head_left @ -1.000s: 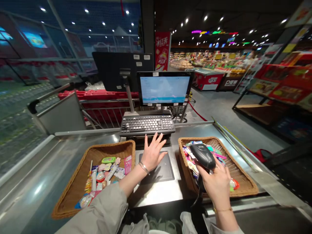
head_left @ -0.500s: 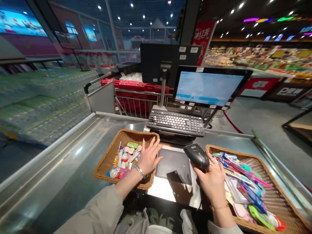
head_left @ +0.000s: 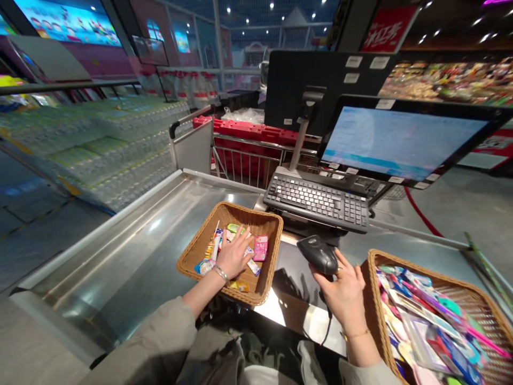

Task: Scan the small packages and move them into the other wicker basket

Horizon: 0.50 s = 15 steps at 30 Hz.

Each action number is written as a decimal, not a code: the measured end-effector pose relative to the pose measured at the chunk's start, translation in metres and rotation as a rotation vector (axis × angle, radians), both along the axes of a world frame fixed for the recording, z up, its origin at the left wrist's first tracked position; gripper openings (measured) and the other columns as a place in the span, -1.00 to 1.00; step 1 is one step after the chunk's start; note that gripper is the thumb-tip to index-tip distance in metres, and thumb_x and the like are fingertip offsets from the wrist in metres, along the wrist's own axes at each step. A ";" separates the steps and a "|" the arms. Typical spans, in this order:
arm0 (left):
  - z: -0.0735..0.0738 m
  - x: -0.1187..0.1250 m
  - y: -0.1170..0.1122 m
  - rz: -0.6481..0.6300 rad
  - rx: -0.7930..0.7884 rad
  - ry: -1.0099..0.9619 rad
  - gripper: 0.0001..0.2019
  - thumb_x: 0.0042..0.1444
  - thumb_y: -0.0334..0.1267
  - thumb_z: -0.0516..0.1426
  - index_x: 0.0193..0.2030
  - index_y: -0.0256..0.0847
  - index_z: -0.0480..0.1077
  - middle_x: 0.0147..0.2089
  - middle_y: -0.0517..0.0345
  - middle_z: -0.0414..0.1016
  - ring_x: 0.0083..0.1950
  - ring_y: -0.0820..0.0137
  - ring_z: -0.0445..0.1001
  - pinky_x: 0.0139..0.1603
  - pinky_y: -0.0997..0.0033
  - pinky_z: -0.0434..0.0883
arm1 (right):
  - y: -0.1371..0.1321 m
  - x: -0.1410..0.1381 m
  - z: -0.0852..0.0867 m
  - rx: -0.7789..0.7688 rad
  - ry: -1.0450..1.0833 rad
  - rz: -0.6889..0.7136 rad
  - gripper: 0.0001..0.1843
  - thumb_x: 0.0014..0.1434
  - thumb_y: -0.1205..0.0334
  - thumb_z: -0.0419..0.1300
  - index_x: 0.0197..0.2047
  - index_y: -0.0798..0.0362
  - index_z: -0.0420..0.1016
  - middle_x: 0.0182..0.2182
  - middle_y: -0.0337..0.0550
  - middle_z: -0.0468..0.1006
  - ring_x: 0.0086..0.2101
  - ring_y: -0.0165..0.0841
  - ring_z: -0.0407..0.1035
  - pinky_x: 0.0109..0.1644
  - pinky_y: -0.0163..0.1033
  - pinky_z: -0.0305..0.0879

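Note:
My left hand (head_left: 233,254) reaches into the left wicker basket (head_left: 188,255), fingers spread over the small packaged goods there. Around it are a pink packet (head_left: 260,248), a green item (head_left: 236,228) and a yellow packet (head_left: 239,286); whether the palm touches any of them I cannot tell. My right hand (head_left: 345,289) grips a black barcode scanner (head_left: 318,253), which points up and to the left above the counter. Just right of that hand stands a second wicker basket (head_left: 372,289), holding toothbrushes and several other colourful packaged items (head_left: 436,315).
A black keyboard (head_left: 316,201) sits behind the baskets, below a lit touchscreen (head_left: 401,140). The metal counter (head_left: 136,240) has a raised rim. Beyond it are a shopping cart (head_left: 244,158) and stacked bottles (head_left: 100,144). The scanner's cable (head_left: 329,326) hangs toward me.
The view has turned to the left. My left hand has moved from the basket's right side to over its middle, uncovering the pink packet. My right hand still holds the scanner.

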<state>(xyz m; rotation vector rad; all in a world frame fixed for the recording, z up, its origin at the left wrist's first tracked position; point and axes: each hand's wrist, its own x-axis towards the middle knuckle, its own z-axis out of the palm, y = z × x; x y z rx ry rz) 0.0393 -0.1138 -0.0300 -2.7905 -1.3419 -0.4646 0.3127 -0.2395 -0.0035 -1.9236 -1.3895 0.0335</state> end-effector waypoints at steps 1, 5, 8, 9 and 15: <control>-0.002 -0.003 0.002 0.003 -0.010 0.012 -0.57 0.25 -0.08 0.05 0.22 -0.12 0.25 0.38 -0.04 0.15 0.42 0.08 0.04 0.34 -0.38 -0.29 | 0.001 -0.001 -0.002 -0.010 0.000 0.003 -0.62 0.03 -0.15 0.13 -0.34 -0.03 0.58 -0.10 -0.08 0.59 0.15 -0.09 0.27 0.30 0.23 -0.21; -0.011 -0.010 0.015 -0.004 -0.026 0.071 -0.55 0.23 -0.11 0.07 0.24 -0.13 0.23 0.37 -0.06 0.17 0.42 0.09 0.04 0.36 -0.34 -0.35 | 0.005 -0.003 -0.009 -0.054 0.007 0.020 -0.61 0.01 -0.15 0.15 -0.32 -0.04 0.59 -0.09 -0.07 0.59 0.15 -0.10 0.26 0.30 0.24 -0.22; -0.014 -0.015 0.030 -0.057 -0.041 0.132 -0.50 0.22 -0.14 0.09 0.28 -0.13 0.18 0.39 -0.06 0.13 0.43 0.11 0.00 0.39 -0.24 -0.28 | 0.007 -0.004 -0.011 -0.081 0.013 0.031 -0.61 0.02 -0.15 0.14 -0.31 -0.05 0.59 -0.08 -0.07 0.59 0.16 -0.09 0.25 0.29 0.26 -0.23; -0.016 -0.016 0.036 -0.084 -0.056 0.159 -0.48 0.21 -0.15 0.10 0.29 -0.14 0.17 0.40 -0.06 0.12 0.44 0.13 -0.01 0.40 -0.18 -0.22 | 0.008 -0.004 -0.012 -0.084 0.013 0.034 -0.62 0.02 -0.14 0.15 -0.30 -0.05 0.59 -0.08 -0.07 0.59 0.16 -0.09 0.25 0.29 0.27 -0.24; -0.031 -0.014 0.074 -0.250 -0.150 0.336 -0.40 0.13 -0.24 0.17 0.30 -0.19 0.14 0.41 -0.10 0.08 0.43 0.14 0.01 0.35 0.00 0.03 | 0.012 -0.004 -0.012 -0.080 0.000 0.031 -0.63 0.03 -0.13 0.13 -0.30 -0.06 0.58 -0.08 -0.08 0.59 0.15 -0.09 0.26 0.29 0.28 -0.25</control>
